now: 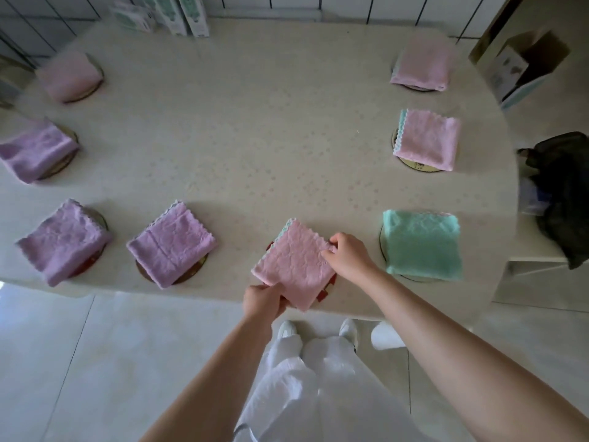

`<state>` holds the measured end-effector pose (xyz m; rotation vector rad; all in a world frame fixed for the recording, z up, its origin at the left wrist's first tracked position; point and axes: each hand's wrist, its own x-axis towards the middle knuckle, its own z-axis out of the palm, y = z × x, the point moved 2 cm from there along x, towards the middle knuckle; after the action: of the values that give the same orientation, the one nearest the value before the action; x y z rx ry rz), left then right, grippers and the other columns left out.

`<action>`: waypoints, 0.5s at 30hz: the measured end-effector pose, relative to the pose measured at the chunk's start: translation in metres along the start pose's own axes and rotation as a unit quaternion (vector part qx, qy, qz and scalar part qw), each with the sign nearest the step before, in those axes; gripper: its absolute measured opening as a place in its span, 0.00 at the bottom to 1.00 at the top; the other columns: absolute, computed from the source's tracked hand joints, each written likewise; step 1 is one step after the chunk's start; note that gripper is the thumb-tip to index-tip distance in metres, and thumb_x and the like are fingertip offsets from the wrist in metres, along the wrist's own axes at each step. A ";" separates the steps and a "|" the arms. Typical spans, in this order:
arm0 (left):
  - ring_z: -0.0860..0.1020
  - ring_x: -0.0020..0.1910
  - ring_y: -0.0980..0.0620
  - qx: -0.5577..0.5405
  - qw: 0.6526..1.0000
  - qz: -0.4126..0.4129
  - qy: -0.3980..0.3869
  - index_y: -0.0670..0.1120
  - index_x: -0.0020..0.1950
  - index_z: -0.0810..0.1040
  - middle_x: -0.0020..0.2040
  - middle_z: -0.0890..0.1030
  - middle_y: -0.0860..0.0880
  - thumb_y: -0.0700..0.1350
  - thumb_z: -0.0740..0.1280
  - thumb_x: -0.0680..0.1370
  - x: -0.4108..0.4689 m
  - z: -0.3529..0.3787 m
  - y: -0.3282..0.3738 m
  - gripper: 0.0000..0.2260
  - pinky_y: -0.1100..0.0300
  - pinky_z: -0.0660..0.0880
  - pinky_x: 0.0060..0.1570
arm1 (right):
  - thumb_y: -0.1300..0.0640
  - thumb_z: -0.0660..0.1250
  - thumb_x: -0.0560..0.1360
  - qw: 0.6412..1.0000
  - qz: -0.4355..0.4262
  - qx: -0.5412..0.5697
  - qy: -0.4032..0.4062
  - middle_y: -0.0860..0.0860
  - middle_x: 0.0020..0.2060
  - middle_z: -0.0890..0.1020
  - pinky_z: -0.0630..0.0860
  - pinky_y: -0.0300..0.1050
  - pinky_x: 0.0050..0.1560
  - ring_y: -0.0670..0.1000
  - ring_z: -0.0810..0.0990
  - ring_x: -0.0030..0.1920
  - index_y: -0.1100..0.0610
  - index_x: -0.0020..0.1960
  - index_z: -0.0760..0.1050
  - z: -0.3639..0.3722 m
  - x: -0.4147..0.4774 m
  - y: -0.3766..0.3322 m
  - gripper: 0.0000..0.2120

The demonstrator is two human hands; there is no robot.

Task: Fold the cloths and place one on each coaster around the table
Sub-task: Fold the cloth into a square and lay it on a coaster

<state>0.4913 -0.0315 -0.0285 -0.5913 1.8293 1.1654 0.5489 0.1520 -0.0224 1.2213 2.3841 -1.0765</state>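
the pink cloth (294,264), folded to a small square, is over the red coaster (325,293) at the near edge of the table (255,138). whether it lies flat on the coaster or hangs just above it cannot be told. the coaster shows only as slivers past the cloth's near side and its far-left edge. the left hand (263,299) pinches the cloth's near corner and the right hand (349,255) pinches its right corner, so the hands are apart with the cloth spread between them.

the step in hand looks like the placing of this cloth on its coaster. a green cloth (422,245) lies folded on a coaster just to the right, a lilac cloth (170,242) on one to the left, and five more folded cloths sit on coasters further round the table. so this is likely the last place in view to fill.

the next move calls for settling the square squarely over the coaster, then letting go with both pinches at once without dragging a corner. a soft fold like this may spring open.
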 end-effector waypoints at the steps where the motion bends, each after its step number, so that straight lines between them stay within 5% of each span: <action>1: 0.74 0.35 0.47 -0.016 1.000 -0.014 -0.008 0.34 0.40 0.77 0.32 0.80 0.41 0.35 0.64 0.71 0.002 -0.001 0.000 0.04 0.53 0.74 0.45 | 0.55 0.63 0.75 1.000 0.011 0.007 0.003 0.57 0.49 0.80 0.73 0.47 0.49 0.58 0.78 0.51 0.62 0.55 0.75 0.000 0.000 -0.002 0.13; 6: 0.71 0.37 0.48 -0.072 0.995 -0.058 -0.026 0.38 0.39 0.73 0.35 0.74 0.43 0.35 0.66 0.72 0.001 0.003 0.001 0.03 0.54 0.70 0.45 | 0.56 0.60 0.75 0.998 0.055 0.035 -0.021 0.52 0.28 0.68 0.59 0.46 0.32 0.54 0.68 0.35 0.56 0.31 0.62 -0.002 -0.002 -0.003 0.15; 11: 0.79 0.44 0.44 -0.102 0.994 -0.021 -0.039 0.37 0.50 0.77 0.46 0.80 0.40 0.34 0.65 0.74 0.003 0.002 0.010 0.06 0.51 0.79 0.48 | 0.58 0.62 0.75 0.987 0.063 0.146 -0.034 0.51 0.30 0.64 0.56 0.44 0.33 0.50 0.62 0.32 0.56 0.34 0.63 -0.003 -0.008 -0.001 0.12; 15: 0.78 0.44 0.44 -0.044 0.996 0.057 -0.043 0.41 0.49 0.77 0.48 0.80 0.41 0.35 0.64 0.74 0.003 -0.005 0.026 0.06 0.48 0.79 0.47 | 0.57 0.63 0.76 0.968 0.074 0.239 -0.021 0.51 0.41 0.78 0.71 0.44 0.42 0.49 0.75 0.41 0.60 0.50 0.77 0.000 -0.021 0.006 0.08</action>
<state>0.4682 -0.0246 -0.0175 -0.4835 1.7651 1.3334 0.5670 0.1415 -0.0148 1.4755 2.0212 -1.6683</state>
